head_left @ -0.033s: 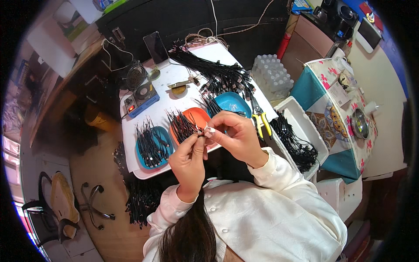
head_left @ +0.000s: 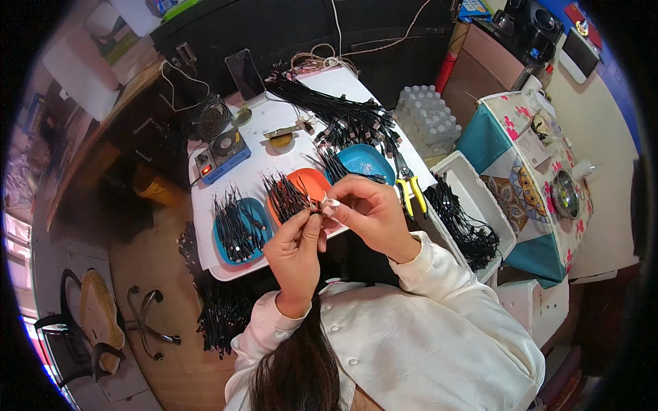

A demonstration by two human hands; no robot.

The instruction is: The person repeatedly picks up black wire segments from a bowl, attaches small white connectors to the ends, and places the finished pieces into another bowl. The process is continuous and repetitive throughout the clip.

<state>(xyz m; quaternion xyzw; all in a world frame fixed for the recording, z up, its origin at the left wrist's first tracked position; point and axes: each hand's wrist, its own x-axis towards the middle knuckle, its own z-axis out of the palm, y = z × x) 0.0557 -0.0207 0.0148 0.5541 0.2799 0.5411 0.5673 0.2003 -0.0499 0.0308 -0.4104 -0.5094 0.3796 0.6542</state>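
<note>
Over the front edge of the white table, my left hand (head_left: 295, 257) pinches a thin black cable (head_left: 316, 211) between thumb and fingers. My right hand (head_left: 373, 216) meets it there, thumb and forefinger closed at the cable's end. A white wrapping (head_left: 330, 206) shows at the right thumb tip. My fingers hide most of the cable. Just beyond my hands sits an orange tray (head_left: 312, 179) with a bundle of black cables (head_left: 282, 195) with stripped ends. To its left a blue tray (head_left: 256, 207) holds more cables; another blue tray (head_left: 367, 161) lies behind my right hand.
Yellow-handled wire strippers (head_left: 409, 192) lie at the table's right edge. A white foam box (head_left: 506, 229) of black cables stands beside it. Further back are a long cable bundle (head_left: 322, 99), a blue device with a lit red switch (head_left: 225, 161), a phone (head_left: 244, 74) and clear bottles (head_left: 428, 116).
My left hand has shifted very slightly, and the white wrapping at my right thumb shows a little differently. Everything else stays in place.
</note>
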